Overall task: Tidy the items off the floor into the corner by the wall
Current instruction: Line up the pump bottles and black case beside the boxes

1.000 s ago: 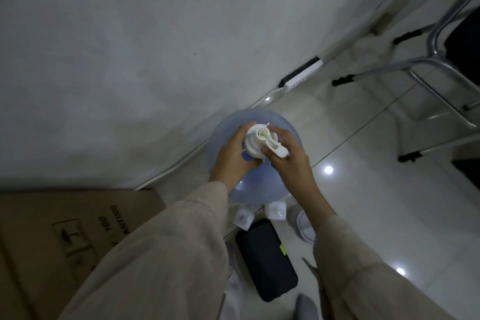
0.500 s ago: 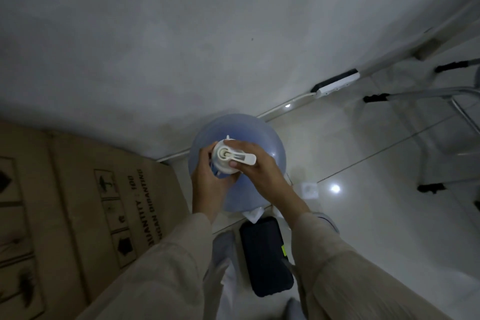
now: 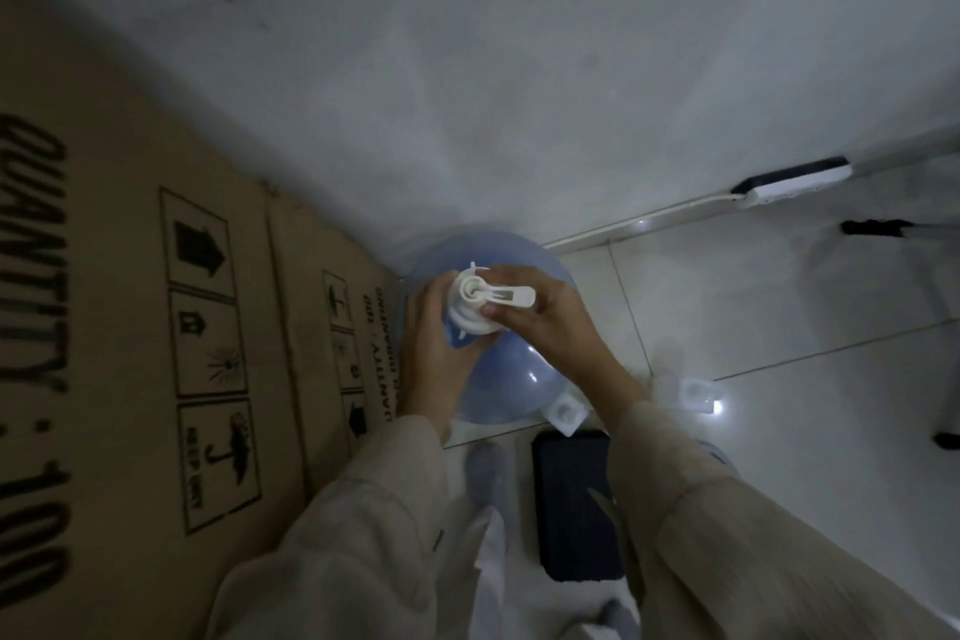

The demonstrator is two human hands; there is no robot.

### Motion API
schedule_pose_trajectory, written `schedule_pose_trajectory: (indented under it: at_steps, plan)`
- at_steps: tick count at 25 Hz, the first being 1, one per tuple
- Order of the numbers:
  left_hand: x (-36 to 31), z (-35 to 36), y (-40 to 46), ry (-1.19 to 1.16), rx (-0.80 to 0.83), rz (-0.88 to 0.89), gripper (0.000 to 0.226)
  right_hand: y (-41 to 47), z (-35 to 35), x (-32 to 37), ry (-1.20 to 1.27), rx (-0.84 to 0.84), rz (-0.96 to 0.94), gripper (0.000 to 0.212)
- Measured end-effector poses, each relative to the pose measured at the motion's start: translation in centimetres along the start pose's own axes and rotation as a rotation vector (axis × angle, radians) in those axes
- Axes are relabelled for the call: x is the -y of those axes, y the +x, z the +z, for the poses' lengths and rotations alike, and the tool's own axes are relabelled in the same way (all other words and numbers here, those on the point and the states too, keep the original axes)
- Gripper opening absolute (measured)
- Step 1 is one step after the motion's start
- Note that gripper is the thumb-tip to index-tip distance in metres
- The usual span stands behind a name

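The jug [image 3: 498,369] stands on the floor against the wall, just right of a cardboard box [image 3: 156,353]. The left hand [image 3: 434,353] and right hand [image 3: 545,322] both grip its white pump [image 3: 475,304]. A black case [image 3: 574,499] lies nearer the feet.

Tiled floor [image 3: 779,317] – water jug [image 3: 514,379], carton [image 3: 156,353], black case [image 3: 574,509].

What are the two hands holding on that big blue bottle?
Both hands hold the white pump atop the blue water jug: left hand grips its base, right hand its spout.
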State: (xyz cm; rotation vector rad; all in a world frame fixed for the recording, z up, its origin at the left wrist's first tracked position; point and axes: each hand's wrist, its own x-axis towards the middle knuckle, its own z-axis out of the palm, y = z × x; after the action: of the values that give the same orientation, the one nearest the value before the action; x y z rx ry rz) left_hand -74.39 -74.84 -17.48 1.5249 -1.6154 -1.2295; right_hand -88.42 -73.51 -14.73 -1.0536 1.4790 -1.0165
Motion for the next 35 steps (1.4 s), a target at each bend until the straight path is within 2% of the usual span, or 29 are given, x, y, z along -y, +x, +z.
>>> schedule_pose_trajectory:
  at_steps: [4, 10, 12, 15, 18, 21, 23, 26, 28, 31, 35]
  plan:
    - [0.6, 0.5, 1.0, 0.107, 0.124, 0.093, 0.053, 0.2, -0.7, 0.6, -0.234, 0.015, 0.003, 0.033]
    - [-0.7, 0.3, 0.4, 0.318, 0.021, 0.216, 0.063, -0.6, -0.7, 1.1, -0.408, 0.025, -0.088, 0.035]
    - [-0.2, 0.4, 0.2, 0.269, 0.012, 0.17, 0.064, -1.6, -1.3, 0.8, -0.364, -0.014, -0.068, 0.04]
    - [0.5, 1.1, -1.3, 0.213, -0.052, 0.024, 0.081, -3.9, -3.1, -1.0, -0.295, -0.079, 0.002, 0.046]
    - [0.6, 2.4, -4.8, 0.289, -0.131, 0.017, 0.088, -7.3, -5.6, -3.7, -0.269, -0.102, 0.08, 0.04]
    - [1.4, 4.7, -9.0, 0.248, -0.177, -0.013, 0.099, -11.9, -8.3, -6.7, -0.267, -0.085, 0.157, 0.034]
    - [2.4, 6.4, -11.4, 0.27, -0.193, -0.08, 0.095, -14.7, -9.6, -9.3, -0.277, -0.061, 0.18, 0.032]
    - [4.4, 8.7, -14.1, 0.297, -0.119, -0.136, 0.077, -18.0, -10.7, -13.4, -0.286, -0.058, 0.243, 0.031]
    - [6.6, 10.1, -15.3, 0.34, -0.058, -0.098, 0.063, -19.0, -10.5, -16.1, -0.299, -0.049, 0.272, 0.032]
    - [10.4, 12.7, -15.6, 0.34, 0.018, 0.02, 0.059, -18.3, -9.1, -20.4, -0.327, -0.004, 0.276, 0.038]
    - [18.3, 17.0, -13.5, 0.351, 0.089, 0.108, 0.061, -13.5, -5.7, -28.5, -0.339, 0.017, 0.28, 0.066]
